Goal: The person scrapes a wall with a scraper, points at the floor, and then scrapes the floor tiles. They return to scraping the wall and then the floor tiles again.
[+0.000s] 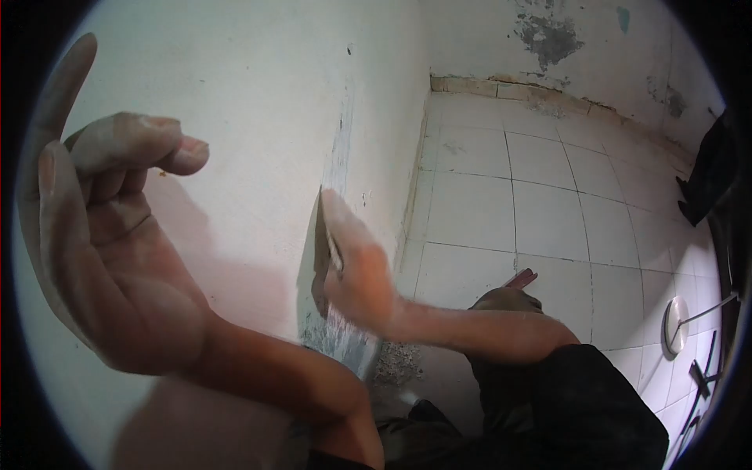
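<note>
My right hand (pixel 359 278) is closed round a flat scraper (pixel 319 243), whose thin blade lies against the white wall (pixel 251 102). The hand is slightly blurred. A grey, scraped streak (pixel 342 133) runs along the wall above the scraper, and a rough grey patch (pixel 337 345) shows below it. My left hand (pixel 117 243) is raised close to the camera at the left, palm visible, with one finger stretched up and others curled. Nothing shows in it.
Grey debris (pixel 398 364) lies at the wall's foot. On the tiled floor (pixel 548 219) are a reddish object (pixel 521 278), a round metal disc on a rod (pixel 675 326) and dark items at the right. The far wall (pixel 478 39) has peeling patches.
</note>
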The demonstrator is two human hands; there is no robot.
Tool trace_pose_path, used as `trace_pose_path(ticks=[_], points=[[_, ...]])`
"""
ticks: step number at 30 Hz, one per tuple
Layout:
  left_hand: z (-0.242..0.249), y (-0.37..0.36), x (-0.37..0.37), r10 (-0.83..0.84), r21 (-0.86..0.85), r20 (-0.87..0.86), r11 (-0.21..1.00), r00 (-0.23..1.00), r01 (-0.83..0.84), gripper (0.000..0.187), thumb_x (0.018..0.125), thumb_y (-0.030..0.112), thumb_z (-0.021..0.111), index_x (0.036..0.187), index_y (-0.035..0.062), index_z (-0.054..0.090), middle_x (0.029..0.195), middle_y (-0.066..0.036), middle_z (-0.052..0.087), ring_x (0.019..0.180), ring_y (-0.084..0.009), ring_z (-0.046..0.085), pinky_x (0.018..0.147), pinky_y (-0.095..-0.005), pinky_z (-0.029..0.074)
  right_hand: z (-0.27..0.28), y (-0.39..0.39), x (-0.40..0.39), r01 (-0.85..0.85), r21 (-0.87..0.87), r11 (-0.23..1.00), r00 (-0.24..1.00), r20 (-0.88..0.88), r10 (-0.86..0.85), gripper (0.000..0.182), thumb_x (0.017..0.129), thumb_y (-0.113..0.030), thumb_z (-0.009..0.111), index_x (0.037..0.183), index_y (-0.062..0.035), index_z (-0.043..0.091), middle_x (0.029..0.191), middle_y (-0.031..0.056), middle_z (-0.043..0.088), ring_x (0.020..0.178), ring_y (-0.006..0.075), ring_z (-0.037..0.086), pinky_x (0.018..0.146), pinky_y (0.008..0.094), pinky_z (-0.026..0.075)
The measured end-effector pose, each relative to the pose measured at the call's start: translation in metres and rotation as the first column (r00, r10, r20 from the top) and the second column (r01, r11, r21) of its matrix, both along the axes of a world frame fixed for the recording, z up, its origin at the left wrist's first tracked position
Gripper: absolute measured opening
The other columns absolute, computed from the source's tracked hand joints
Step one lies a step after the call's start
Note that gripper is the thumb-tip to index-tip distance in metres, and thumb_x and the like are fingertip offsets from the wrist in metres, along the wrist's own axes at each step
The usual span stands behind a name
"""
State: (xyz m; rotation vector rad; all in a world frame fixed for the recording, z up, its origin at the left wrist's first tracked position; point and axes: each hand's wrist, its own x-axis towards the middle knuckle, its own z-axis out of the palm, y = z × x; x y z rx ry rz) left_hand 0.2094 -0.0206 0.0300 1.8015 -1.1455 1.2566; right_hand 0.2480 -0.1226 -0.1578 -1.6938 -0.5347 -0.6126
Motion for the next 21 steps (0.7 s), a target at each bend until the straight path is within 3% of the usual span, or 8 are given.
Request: trace_pose_path(ticks=[2,5,10,12,15,18,20,21], points=[[-0.002,0.009,0.0,-0.039,0.031,-0.028,0.999,0.999,0.04,0.039,0.099,0.011,0.025,0.12,-0.0129,0.049,0.08,-0.016,0.062,0.072,-0.0218,0.057,0.072,-0.0317,0.047,0.002,-0.003,0.007,0.062,-0.113,0.992,0.996,0.073,-0.054,0.067,0.067,0.009,0.049,0.132,0.0113,0.035,0.132,0.0296,0.043,0.125,0.0415,0.04,0.107,0.0417,0.032],[-0.002,0.029,0.001,0.206,-0.059,0.087,0.978,0.975,-0.202,0.04,0.1,0.016,0.027,0.104,-0.0059,0.06,0.086,-0.018,0.064,0.08,-0.0268,0.062,0.075,-0.0356,0.052,0.013,-0.018,0.017,-0.032,-0.147,0.989,0.999,0.016,0.035,0.067,0.066,0.009,0.05,0.131,0.0106,0.036,0.131,0.0295,0.043,0.124,0.043,0.04,0.106,0.0423,0.034],[-0.001,0.027,0.0,0.105,-0.044,0.127,0.994,0.986,-0.1,0.039,0.1,0.016,0.028,0.102,-0.0056,0.061,0.086,-0.019,0.064,0.08,-0.0271,0.063,0.076,-0.0358,0.052,0.016,-0.02,0.003,-0.013,-0.157,0.987,1.0,0.02,0.017,0.065,0.067,0.012,0.043,0.132,0.0075,0.039,0.13,0.0311,0.044,0.122,0.0432,0.043,0.105,0.0398,0.035],[0.0,0.027,0.0,0.09,-0.045,0.144,0.995,0.986,-0.084,0.039,0.1,0.016,0.029,0.101,-0.0055,0.061,0.087,-0.019,0.064,0.08,-0.0272,0.063,0.077,-0.0358,0.052,0.039,-0.03,0.021,-0.1,-0.185,0.978,0.984,-0.165,0.069,0.065,0.068,0.012,0.044,0.132,0.0067,0.04,0.13,0.0298,0.045,0.124,0.0406,0.042,0.106,0.0394,0.033],[0.003,0.026,-0.001,0.032,-0.026,0.182,0.999,0.983,-0.027,0.039,0.099,0.016,0.029,0.1,-0.0053,0.062,0.087,-0.019,0.064,0.08,-0.0273,0.063,0.077,-0.0359,0.052,0.014,-0.027,0.025,-0.01,-0.204,0.979,1.0,-0.012,0.008,0.064,0.067,0.009,0.046,0.131,0.0082,0.039,0.127,0.0296,0.047,0.121,0.0401,0.046,0.104,0.0386,0.036],[0.008,0.025,0.0,-0.004,0.01,0.232,1.0,0.973,0.002,0.039,0.099,0.016,0.03,0.098,-0.0052,0.062,0.087,-0.019,0.065,0.081,-0.0275,0.063,0.078,-0.036,0.052,0.001,-0.009,0.015,0.087,-0.082,0.993,0.988,0.133,-0.075,0.062,0.067,0.006,0.048,0.128,0.0094,0.042,0.124,0.0297,0.05,0.114,0.0418,0.05,0.1,0.0401,0.039],[0.01,0.027,0.001,-0.018,0.053,0.27,0.999,0.963,0.004,0.038,0.099,0.016,0.031,0.097,-0.0051,0.062,0.087,-0.019,0.065,0.081,-0.0276,0.064,0.078,-0.0361,0.052,0.012,-0.016,0.045,0.079,-0.019,0.997,0.991,0.107,-0.077,0.061,0.067,0.006,0.048,0.128,0.0084,0.044,0.123,0.0299,0.051,0.115,0.0415,0.05,0.101,0.0394,0.039],[0.011,0.026,0.0,-0.033,0.075,0.289,0.997,0.957,0.011,0.038,0.099,0.016,0.031,0.097,-0.005,0.062,0.087,-0.019,0.065,0.081,-0.0276,0.064,0.079,-0.0361,0.052,0.031,-0.027,0.05,-0.004,-0.018,1.0,0.997,-0.074,0.003,0.06,0.067,0.006,0.049,0.127,0.0072,0.045,0.121,0.0299,0.052,0.114,0.0417,0.051,0.101,0.0393,0.039]])
